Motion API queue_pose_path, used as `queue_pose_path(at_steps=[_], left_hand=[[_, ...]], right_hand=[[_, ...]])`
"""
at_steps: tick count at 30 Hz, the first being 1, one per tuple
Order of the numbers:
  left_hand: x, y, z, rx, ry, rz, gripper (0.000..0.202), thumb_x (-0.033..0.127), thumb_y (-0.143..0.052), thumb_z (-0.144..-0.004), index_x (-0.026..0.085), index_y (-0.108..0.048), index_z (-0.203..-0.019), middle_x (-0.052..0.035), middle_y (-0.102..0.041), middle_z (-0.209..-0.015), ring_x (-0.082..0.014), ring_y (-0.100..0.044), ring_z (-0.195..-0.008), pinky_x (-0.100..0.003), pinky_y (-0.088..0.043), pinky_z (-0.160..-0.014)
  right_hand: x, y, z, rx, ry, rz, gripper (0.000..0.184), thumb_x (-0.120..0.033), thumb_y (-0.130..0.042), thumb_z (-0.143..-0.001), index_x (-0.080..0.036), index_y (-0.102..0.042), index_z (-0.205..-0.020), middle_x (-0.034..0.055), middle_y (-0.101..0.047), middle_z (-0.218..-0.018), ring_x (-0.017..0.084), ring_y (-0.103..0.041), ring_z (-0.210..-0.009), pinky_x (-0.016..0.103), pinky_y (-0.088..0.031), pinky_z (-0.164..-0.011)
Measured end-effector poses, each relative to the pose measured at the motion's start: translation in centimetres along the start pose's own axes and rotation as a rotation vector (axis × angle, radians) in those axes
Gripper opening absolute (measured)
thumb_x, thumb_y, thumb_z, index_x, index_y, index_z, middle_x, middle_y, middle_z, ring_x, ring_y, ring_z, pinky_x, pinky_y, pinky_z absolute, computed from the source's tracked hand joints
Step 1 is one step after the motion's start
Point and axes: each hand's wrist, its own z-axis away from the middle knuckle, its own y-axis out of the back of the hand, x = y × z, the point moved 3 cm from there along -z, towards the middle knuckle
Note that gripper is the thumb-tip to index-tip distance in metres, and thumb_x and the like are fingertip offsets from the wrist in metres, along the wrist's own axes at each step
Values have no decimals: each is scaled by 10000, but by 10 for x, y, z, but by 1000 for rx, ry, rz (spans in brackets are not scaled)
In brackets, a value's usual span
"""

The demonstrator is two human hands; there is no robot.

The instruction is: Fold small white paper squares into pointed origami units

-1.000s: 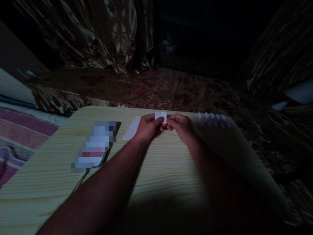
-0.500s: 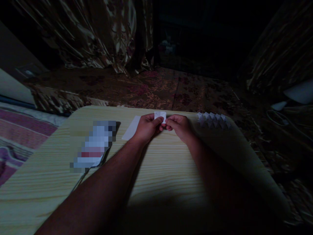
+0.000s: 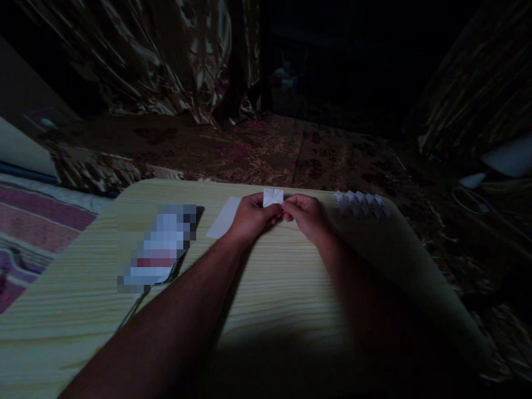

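Between my hands, above the far part of the table, is a small white square of folded paper with crease lines meeting near its middle. My left hand is closed on its lower left side, the thumb lying along the bottom edge. At the lower right corner, my right hand pinches the paper between thumb and fingertips. The fingers behind the paper are mostly hidden. Just left of my left hand lies a flat piece of white paper. To the right of my right hand stand several small pointed white folded paper pieces in two rows.
The pale wood-grain table has rounded corners. On its left lies a pixelated device with a cable. Beyond the table is a ledge with patterned cloth, below a shiny curtain. A white lamp-like object is at the right.
My left thumb has slid down from the paper's middle to its lower edge, uncovering more of the creased face. Both hands keep hold of it in nearly the same place.
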Motion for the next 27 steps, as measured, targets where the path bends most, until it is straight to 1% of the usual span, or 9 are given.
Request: queue_pose_path(at_steps=[5, 9, 19, 22, 27], left_hand=[[0, 1, 0, 7, 15, 19, 140, 257, -655, -693, 125, -613, -675, -10, -589, -578, -65, -446, -419, -206, -278, -398], [-1, 3, -1, 5, 23, 43, 143, 253, -660, -694, 126, -606, -658, -14, -589, -574, -69, -454, -423, -210, -276, -400], [-2, 3, -2, -7, 39, 65, 145, 256, -687, -685, 125, -627, -678, -20, -607, -593, -69, -462, -433, -211, -293, -410], [0, 3, -2, -2, 58, 79, 164, 268, -698, -677, 126, -619, -651, -15, -596, -564, -68, -457, -418, -211, -292, -405], [1, 3, -1, 11, 64, 128, 157, 255, -709, -662, 123, -625, -660, -18, -610, -587, -67, -464, -420, -209, -299, -405]], right_hand=[[-1, -1, 0, -23, -14, -31, 149, -292, -617, -713, -151, -616, -664, -18, -590, -544, 80, -505, -490, 211, -406, -512], [-1, 0, 0, -2, -10, -63, 149, -295, -609, -718, -152, -629, -686, -21, -587, -543, 80, -501, -484, 210, -405, -503], [-3, 0, 1, 0, 39, -56, 167, -311, -621, -737, -149, -625, -698, -22, -579, -540, 77, -495, -476, 212, -400, -490], [-2, 0, 1, -15, 23, -68, 156, -309, -634, -724, -153, -629, -728, -21, -591, -554, 80, -504, -484, 215, -410, -497], [-1, 0, 1, -51, 18, -78, 146, -290, -655, -701, -154, -637, -751, -11, -618, -584, 86, -524, -497, 217, -421, -495]])
